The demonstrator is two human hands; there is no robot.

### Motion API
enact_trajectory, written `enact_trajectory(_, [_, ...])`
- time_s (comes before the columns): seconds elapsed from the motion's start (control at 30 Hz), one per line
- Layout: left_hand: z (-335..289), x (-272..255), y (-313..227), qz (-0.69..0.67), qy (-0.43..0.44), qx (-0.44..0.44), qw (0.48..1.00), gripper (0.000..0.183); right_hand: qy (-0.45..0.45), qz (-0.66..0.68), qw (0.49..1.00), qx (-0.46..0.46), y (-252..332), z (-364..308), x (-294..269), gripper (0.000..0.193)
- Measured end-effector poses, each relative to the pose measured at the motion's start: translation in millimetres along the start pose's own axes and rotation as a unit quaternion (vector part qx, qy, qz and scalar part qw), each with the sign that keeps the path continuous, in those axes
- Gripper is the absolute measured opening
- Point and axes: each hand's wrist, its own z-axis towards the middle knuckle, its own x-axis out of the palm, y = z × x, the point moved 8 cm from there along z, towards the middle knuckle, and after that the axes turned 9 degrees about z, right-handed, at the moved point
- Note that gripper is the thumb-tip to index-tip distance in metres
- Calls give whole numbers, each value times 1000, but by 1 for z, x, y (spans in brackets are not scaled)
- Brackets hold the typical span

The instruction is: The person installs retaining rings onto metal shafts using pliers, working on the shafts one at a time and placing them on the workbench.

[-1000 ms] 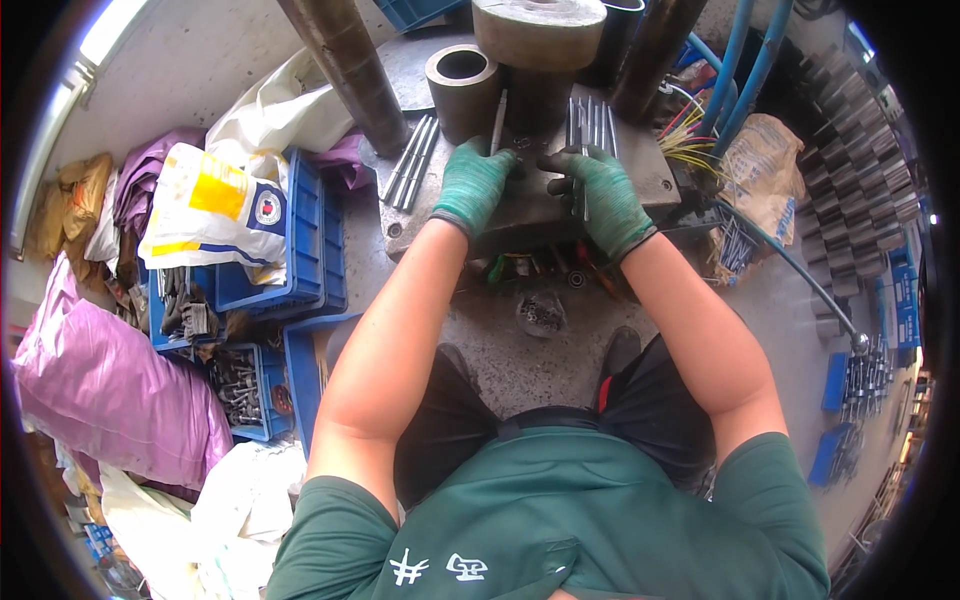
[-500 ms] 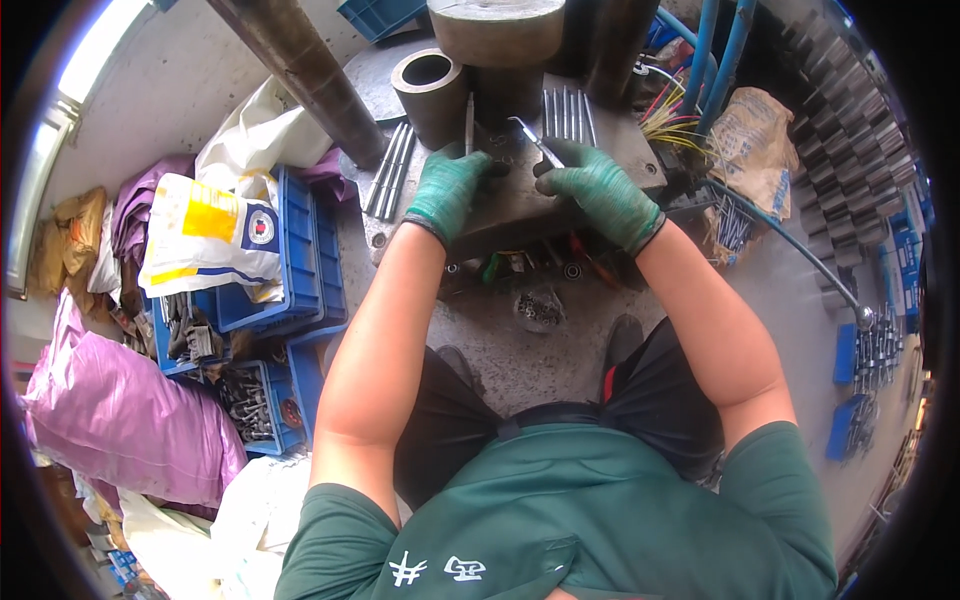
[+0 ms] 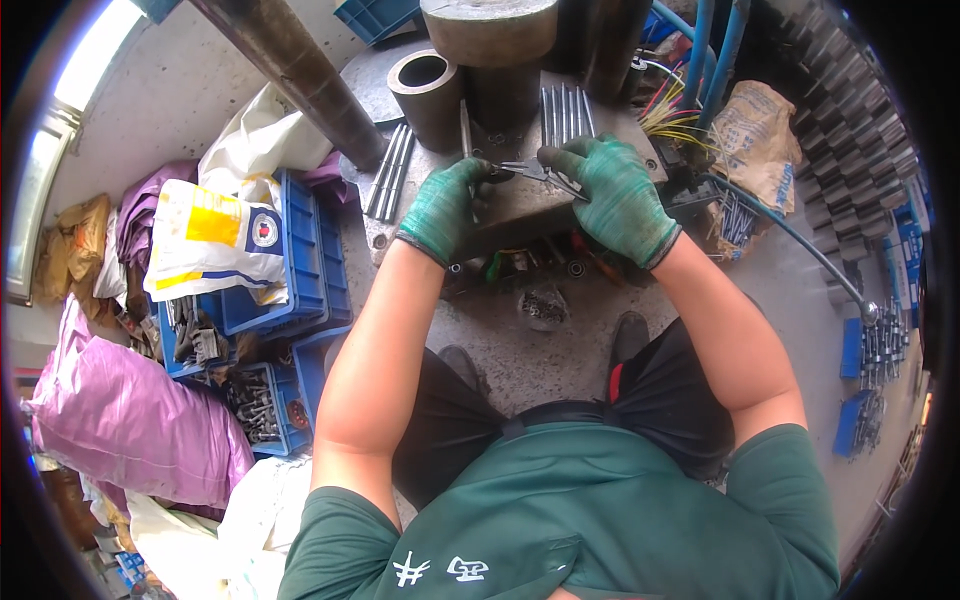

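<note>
In a green glove, my left hand (image 3: 440, 208) is closed around a slim pointed metal rod (image 3: 465, 130), which stands roughly upright. My right hand (image 3: 622, 200), gloved the same way, grips a pair of pliers (image 3: 535, 171) by the handles. The jaws of the pliers point left and reach the fingertips of my left hand; what lies between them is too small to make out. Both hands are over the front of a metal press table (image 3: 520, 205). Several metal rods (image 3: 390, 175) lie to the left, and more rods (image 3: 567, 115) lie in a row behind my right hand.
A thick steel ring (image 3: 422, 75) and a heavy round block (image 3: 490, 30) stand at the back between steel columns (image 3: 290, 75). Blue crates (image 3: 300, 260) and a purple sack (image 3: 140, 420) are at left. Coloured wires (image 3: 672, 120) and a paper sack (image 3: 755, 135) are at right.
The pliers in my right hand have swung down and left, and their jaws now meet my left fingertips. My right hand has turned over; my left hand still holds the rod.
</note>
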Motion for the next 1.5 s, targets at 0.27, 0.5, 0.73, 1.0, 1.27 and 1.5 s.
enact_trajectory(0.27, [-10,5,5,-49,3,-24,999,7,-4,-8,1000,-14,4,-3,1,63])
enact_trajectory(0.5, [-7,4,11,-70,12,-39,997,13,-2,-11,1000,-20,7,-3,2,64])
enact_trajectory(0.73, [-14,8,7,-49,11,-37,998,15,-6,-23,999,-35,9,-2,1,62])
enact_trajectory(1.0, [-39,12,-26,151,-17,134,979,41,-29,150,984,90,-26,-8,-8,51])
enact_trajectory(1.27, [-62,7,-35,292,-48,187,937,41,-7,207,967,149,-39,-5,-22,49])
enact_trajectory(1.5, [-71,3,-42,394,-74,328,855,35,145,282,930,186,-31,-7,-16,53])
